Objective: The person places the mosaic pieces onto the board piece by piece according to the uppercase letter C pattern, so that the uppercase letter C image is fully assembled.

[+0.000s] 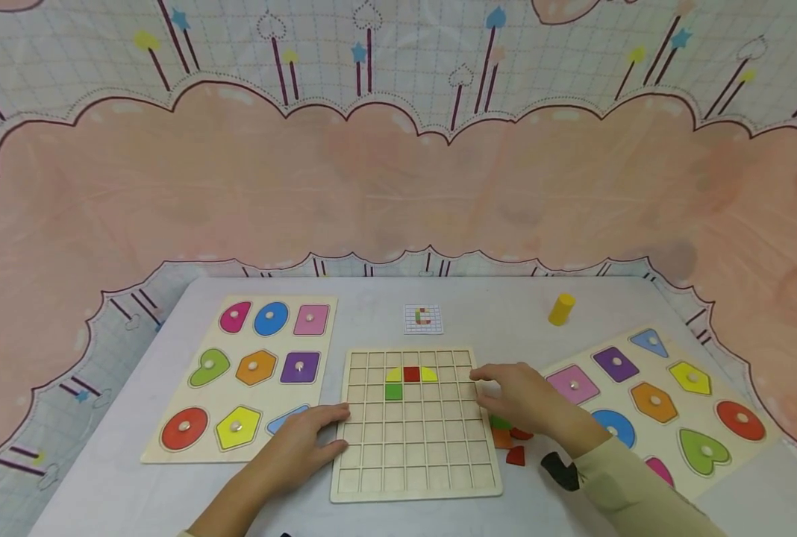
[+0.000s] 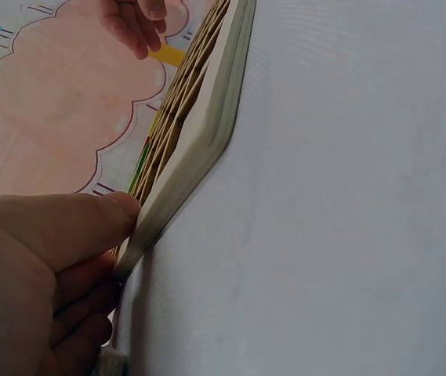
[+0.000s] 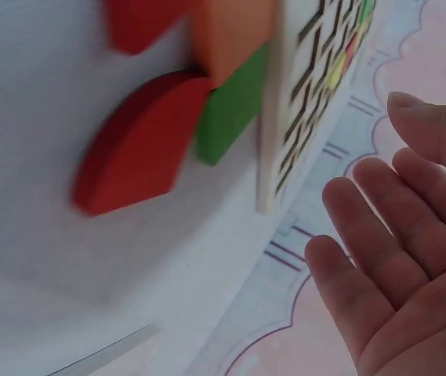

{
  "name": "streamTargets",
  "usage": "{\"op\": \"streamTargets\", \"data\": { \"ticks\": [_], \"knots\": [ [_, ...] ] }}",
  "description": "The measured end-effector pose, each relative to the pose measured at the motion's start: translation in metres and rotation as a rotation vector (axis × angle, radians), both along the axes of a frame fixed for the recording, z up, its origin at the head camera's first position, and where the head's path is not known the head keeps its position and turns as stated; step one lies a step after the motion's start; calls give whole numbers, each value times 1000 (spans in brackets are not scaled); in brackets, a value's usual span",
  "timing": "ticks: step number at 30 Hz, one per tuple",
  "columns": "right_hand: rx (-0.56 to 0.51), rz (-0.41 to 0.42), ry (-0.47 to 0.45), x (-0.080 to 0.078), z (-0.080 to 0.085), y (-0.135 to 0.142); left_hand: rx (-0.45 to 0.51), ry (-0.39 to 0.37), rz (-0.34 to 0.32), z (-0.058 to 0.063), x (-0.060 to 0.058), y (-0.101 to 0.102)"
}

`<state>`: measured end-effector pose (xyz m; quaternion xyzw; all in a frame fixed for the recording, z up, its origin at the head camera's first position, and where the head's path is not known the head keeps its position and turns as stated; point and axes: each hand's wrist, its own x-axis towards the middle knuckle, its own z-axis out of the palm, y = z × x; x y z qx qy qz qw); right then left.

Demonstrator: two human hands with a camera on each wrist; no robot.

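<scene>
the left grip [image 1: 298,445], fingers apart, rests at the left edge of a pale wooden board with a grooved grid [image 1: 415,468] — probably light, stiff, best held by its plain rim. the right grip [image 1: 522,400], loosely spread and empty, is over the right edge. the board lies on the white counter [image 1: 372,291], carrying a red square tile [image 1: 412,374]. just beside it, a thick red quarter-round tile [image 3: 140,145] — likely smooth, pinched best by its sides.
</scene>
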<state>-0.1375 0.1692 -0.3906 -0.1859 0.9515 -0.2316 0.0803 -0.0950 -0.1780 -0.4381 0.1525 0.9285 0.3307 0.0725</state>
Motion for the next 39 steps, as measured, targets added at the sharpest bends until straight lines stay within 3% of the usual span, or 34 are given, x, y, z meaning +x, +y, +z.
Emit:
{"op": "streamTargets", "data": {
  "ticks": [7,11,18,39],
  "knots": [
    [26,-63,-91,3,-4,13,-2,-10,5,0,0,0],
    [44,-79,-95,4,-7,18,1,-14,5,-1,0,0],
    [53,-34,-96,6,-15,27,12,-7,-2,-2,1,-2],
    [18,-32,-159,9,-19,35,2,-14,-1,-1,-1,-1]
  ]
}}
